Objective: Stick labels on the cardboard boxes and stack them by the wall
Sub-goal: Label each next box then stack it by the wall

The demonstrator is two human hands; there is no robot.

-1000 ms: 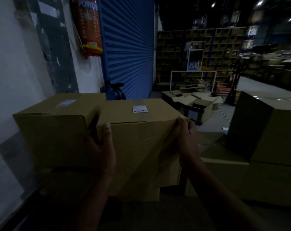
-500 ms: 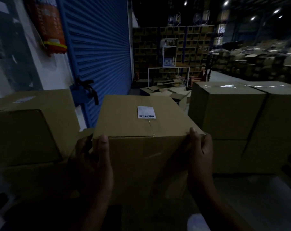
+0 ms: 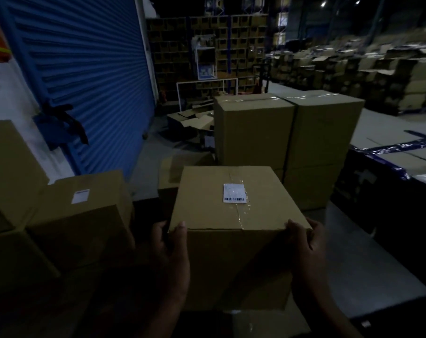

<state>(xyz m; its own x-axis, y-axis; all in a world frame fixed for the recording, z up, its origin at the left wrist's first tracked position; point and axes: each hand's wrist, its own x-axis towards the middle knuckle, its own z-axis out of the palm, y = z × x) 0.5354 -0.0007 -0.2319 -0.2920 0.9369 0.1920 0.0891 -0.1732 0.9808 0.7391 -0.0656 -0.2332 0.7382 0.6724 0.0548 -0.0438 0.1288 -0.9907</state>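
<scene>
We hold the labelled cardboard box (image 3: pixel 233 211) at six o'clock, left hand (image 3: pixel 169 250) and right hand (image 3: pixel 307 240) with fingers curled over its near top corners. Stiff, probably bulky; gripping lower would steady it.

A dim warehouse. A blue roller shutter (image 3: pixel 89 76) fills the left side, set beside a white wall (image 3: pixel 9 93). The floor (image 3: pixel 382 123) is pale grey concrete. At the back stands tall shelving (image 3: pixel 207 37) packed with dark compartments, with a white frame (image 3: pixel 207 91) in front of it. Flattened cardboard (image 3: pixel 190 120) lies on the floor near the shutter's foot. Rows of stacked cartons (image 3: pixel 378 74) stretch along the right. 2 ceiling lamps (image 3: pixel 324 3) glow small at the top right; elsewhere the room is dark.
</scene>
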